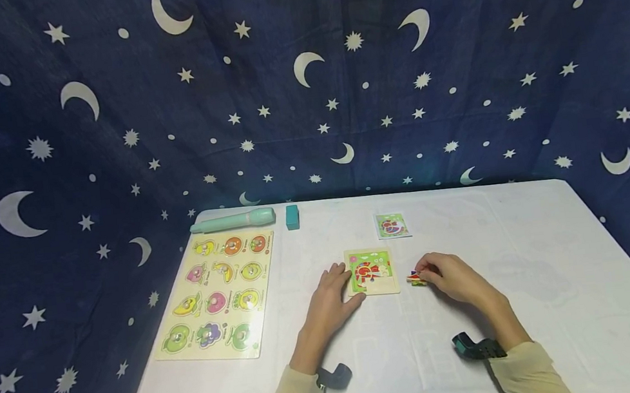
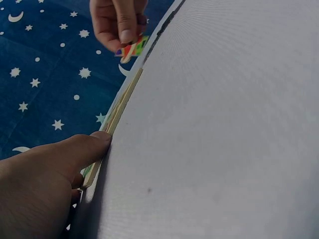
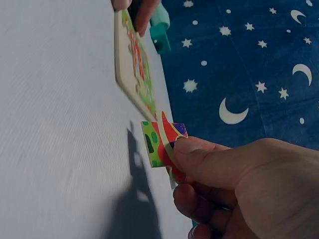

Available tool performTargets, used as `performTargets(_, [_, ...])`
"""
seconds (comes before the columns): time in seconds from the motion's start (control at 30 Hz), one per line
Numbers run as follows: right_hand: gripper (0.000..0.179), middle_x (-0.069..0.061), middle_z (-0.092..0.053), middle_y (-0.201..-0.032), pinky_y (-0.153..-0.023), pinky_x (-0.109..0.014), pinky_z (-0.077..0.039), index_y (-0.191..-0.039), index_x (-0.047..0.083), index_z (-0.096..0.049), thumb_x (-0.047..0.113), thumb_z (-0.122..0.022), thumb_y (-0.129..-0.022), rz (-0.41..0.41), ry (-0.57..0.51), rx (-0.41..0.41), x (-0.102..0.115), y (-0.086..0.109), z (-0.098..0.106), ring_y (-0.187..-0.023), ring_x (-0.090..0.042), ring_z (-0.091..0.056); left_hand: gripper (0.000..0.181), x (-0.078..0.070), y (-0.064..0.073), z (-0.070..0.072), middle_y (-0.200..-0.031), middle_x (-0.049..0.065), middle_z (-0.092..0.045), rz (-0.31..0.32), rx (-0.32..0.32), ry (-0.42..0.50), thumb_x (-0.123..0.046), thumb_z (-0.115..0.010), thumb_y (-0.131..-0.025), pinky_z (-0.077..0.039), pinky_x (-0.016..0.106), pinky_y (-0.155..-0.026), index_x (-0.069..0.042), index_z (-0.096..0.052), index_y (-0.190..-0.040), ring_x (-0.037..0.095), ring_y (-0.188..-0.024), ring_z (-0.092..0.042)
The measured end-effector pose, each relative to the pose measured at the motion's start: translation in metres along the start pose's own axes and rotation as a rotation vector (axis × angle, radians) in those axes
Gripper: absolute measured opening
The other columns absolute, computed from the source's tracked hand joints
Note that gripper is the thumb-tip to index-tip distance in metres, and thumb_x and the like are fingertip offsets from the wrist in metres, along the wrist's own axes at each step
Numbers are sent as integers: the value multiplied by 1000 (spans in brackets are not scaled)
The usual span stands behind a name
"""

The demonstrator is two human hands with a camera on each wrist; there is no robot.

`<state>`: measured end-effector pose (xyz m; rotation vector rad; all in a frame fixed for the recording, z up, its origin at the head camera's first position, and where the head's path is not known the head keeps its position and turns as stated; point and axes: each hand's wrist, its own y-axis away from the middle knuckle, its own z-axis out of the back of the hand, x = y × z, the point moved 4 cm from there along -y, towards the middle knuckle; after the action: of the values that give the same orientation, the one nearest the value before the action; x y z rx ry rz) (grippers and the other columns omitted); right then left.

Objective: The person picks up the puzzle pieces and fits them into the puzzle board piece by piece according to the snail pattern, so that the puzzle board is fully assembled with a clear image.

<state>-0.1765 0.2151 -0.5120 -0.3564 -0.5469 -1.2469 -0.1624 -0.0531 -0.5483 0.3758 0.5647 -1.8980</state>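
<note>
A small square jigsaw board (image 1: 380, 285) lies on the white table, partly filled with a red and green picture, with bare wood at its lower right. My left hand (image 1: 329, 302) rests at its left side, fingers along the edge and thumb touching the near edge. To the right of the board, my right hand (image 1: 452, 277) pinches colourful puzzle pieces (image 3: 163, 142) between thumb and fingers, just above the table. The front piece is green, red and purple; another shows partly behind it, and how many there are I cannot tell.
Behind the board lies a small picture card (image 1: 392, 226). On the left is a large fruit puzzle board (image 1: 218, 295), with a mint-green pen-like stick (image 1: 233, 221) and a teal block (image 1: 292, 217) beyond it. A starry dark blue cloth (image 1: 280, 96) hangs behind the table (image 1: 531, 249).
</note>
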Motion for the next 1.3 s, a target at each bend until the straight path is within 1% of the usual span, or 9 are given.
performTargets(0.13, [5,5,-62,-80,-64,-23,-47,-96,11,-69,11,-71,-92,40,-35,-21,8,-6,-3,-74,-10,-52,59,0,0,0,-148,13,-55,-1,-3,4,-43,-73,-90,-31,38,-126,-5,-61,-135,27,-144,-46])
performTargets(0.23, [6,6,-61,-78,-63,-21,-46,-96,11,-69,13,-72,-92,61,-61,-26,14,-11,-8,-72,-9,-51,60,1,0,0,-148,13,-55,0,-3,9,-42,-73,-90,-30,38,-126,-5,-61,-134,27,-144,-46])
performTargets(0.5, [7,7,-63,-78,-62,-20,-47,-95,11,-69,15,-73,-91,120,-122,-23,32,-23,-23,-70,-3,-52,59,2,0,0,-148,14,-55,-5,-7,10,-43,-73,-89,-31,38,-125,-5,-62,-133,28,-143,-46])
performTargets(0.77, [7,8,-64,-80,-64,-20,-48,-94,14,-68,15,-74,-91,161,-152,-12,44,-32,-36,-71,-3,-53,59,1,0,0,-147,14,-56,-21,-18,3,-43,-73,-89,-32,39,-125,-5,-62,-133,28,-143,-48])
performTargets(1.03, [6,7,-65,-82,-65,-21,-48,-96,14,-70,15,-73,-91,155,-161,0,49,-36,-48,-72,-5,-53,59,1,-1,1,-147,14,-56,-21,-16,3,-43,-73,-90,-32,39,-125,-5,-63,-133,28,-142,-48])
performTargets(1.3, [8,6,-64,-86,-68,-23,-49,-98,13,-70,16,-73,-91,124,-131,10,51,-39,-55,-76,-6,-53,58,2,-1,0,-146,14,-56,-16,-17,-1,-44,-72,-90,-33,39,-125,-6,-63,-133,28,-142,-48])
